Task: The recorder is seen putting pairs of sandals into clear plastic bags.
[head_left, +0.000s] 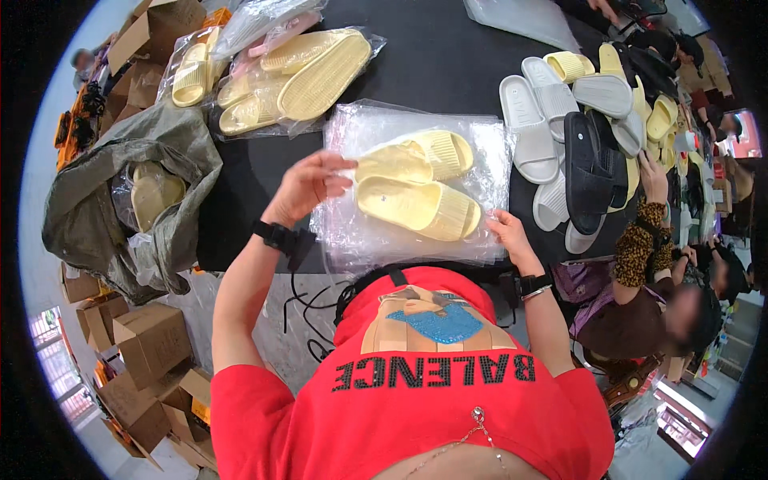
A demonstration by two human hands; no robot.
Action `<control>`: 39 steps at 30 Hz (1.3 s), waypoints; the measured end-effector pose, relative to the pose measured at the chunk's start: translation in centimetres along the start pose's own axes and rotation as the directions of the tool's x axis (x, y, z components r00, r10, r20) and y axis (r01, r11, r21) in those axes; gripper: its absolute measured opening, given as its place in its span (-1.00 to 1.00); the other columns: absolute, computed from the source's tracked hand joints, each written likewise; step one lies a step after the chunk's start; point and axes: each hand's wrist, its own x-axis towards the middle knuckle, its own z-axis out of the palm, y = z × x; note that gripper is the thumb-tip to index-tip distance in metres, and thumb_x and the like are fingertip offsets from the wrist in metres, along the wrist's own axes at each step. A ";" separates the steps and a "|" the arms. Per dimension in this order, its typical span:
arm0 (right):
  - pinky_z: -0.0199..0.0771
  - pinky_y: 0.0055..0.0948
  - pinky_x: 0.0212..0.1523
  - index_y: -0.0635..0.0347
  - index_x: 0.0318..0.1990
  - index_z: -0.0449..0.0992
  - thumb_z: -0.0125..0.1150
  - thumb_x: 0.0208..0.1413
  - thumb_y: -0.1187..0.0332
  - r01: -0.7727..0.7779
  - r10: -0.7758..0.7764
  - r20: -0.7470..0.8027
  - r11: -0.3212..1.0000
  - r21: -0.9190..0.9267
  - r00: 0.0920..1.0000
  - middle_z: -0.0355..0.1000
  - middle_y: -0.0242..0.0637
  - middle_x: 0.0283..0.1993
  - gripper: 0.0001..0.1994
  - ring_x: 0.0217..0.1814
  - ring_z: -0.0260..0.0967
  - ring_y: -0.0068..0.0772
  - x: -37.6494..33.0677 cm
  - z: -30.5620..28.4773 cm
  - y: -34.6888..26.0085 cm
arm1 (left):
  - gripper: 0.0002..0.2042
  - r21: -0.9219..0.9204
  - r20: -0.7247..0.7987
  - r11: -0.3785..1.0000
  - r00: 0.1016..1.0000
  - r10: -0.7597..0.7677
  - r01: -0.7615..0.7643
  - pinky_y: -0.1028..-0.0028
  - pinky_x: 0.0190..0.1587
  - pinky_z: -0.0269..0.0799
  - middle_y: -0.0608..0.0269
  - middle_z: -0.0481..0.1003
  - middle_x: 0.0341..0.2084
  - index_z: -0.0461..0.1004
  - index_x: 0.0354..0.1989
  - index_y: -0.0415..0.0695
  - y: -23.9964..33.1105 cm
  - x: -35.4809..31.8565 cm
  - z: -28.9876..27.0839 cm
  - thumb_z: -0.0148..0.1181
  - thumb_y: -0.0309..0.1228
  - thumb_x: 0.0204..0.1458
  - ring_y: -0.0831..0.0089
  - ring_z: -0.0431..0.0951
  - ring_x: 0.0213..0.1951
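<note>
The lower edge of the clear bags [416,240] is hidden behind the red shirt [416,400]. A yellow slipper [154,194] is half buried in the grey sack [120,160]. The far slippers [672,120] at the right rim are bent and too small to be counted. A co-worker's face is blurred, and the cartons [144,344] are cut off by the rim.

A pair of pale yellow ribbed foam slide sandals [418,186] sits side by side, toes pointing right, on top of a stack of clear crinkly plastic bags [376,232] spread flat on the black table, basically dead centre.
</note>
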 end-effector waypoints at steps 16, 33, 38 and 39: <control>0.32 -0.60 -0.53 0.21 -0.27 0.41 -0.01 0.14 0.26 0.008 -0.005 -0.085 0.999 0.034 0.996 0.37 -0.43 -0.44 -0.80 -0.47 0.29 -0.64 1.6 1.6 1.9 | -0.67 0.899 0.299 -0.380 0.939 0.173 -0.216 0.14 -0.11 0.28 -0.03 0.38 -0.15 0.37 -0.12 -0.14 -6.8 6.4 3.5 0.09 -0.30 -0.07 0.05 0.34 -0.05; 0.39 -0.56 -0.53 0.17 -0.21 0.34 -0.03 0.15 0.25 -0.069 0.084 -0.067 0.977 0.203 0.994 0.37 -0.41 -0.38 -0.81 -0.46 0.32 -0.57 1.2 2.9 2.0 | -0.77 0.806 0.546 -0.344 0.829 0.119 -0.482 0.22 -0.36 0.39 0.06 0.43 -0.40 0.29 -0.22 -0.13 -10.4 8.3 4.4 0.06 -0.36 -0.05 0.12 0.48 -0.36; 0.39 -0.56 -0.54 0.20 -0.16 0.35 -0.01 0.12 0.20 -0.077 0.085 -0.026 0.970 0.229 0.996 0.38 -0.32 -0.34 -0.73 -0.47 0.32 -0.55 1.6 2.8 2.8 | -0.78 0.888 0.387 -0.301 0.919 0.082 -0.347 0.22 -0.30 0.34 0.07 0.42 -0.46 0.28 -0.23 -0.12 -10.1 9.5 5.6 0.04 -0.38 -0.06 0.09 0.47 -0.37; 0.39 -0.55 -0.54 0.20 -0.15 0.34 -0.01 0.13 0.19 -0.080 0.085 -0.011 0.970 0.231 0.996 0.38 -0.32 -0.33 -0.72 -0.47 0.33 -0.55 1.7 3.0 2.8 | -0.77 0.882 0.392 -0.316 0.916 0.082 -0.349 0.22 -0.27 0.32 0.07 0.42 -0.45 0.28 -0.21 -0.12 -10.3 9.8 5.5 0.04 -0.37 -0.06 0.10 0.46 -0.34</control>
